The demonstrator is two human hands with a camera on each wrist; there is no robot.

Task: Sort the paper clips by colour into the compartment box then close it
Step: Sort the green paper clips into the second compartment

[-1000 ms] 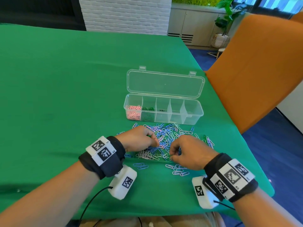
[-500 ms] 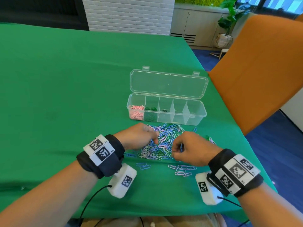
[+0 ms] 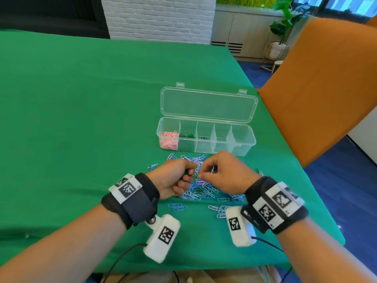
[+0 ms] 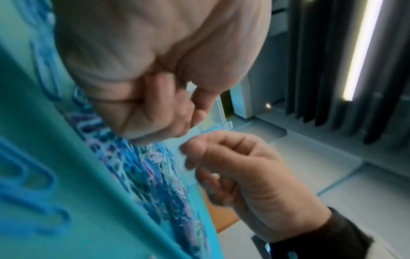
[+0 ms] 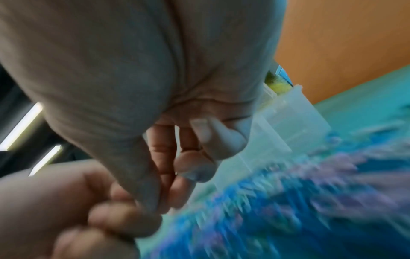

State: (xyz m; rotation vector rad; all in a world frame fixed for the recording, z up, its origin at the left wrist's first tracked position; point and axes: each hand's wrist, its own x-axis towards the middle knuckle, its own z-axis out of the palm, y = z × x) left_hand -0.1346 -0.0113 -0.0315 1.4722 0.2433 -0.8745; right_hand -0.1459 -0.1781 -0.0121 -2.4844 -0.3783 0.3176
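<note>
I keep both hands curled just before the open compartment box (image 3: 206, 137), above the paper clips (image 3: 201, 188): my left hand (image 3: 173, 178) pinches green ones, what my right hand (image 3: 222, 172) holds I cannot tell.

Bright even daylight, soft shadows; wrist views blue-tinted and motion-smeared (worst beyond the pinching fingertips), edges warped.

The head view looks forward and down from above the table (image 3: 81, 99), taking in both wrists and the open box (image 3: 206, 144). The left wrist view sits close under the left hand (image 4: 155, 70), facing the right hand (image 4: 239, 171). The right wrist view mirrors it, very close and blurred. All three share the paper clip pile (image 3: 201, 189).
</note>
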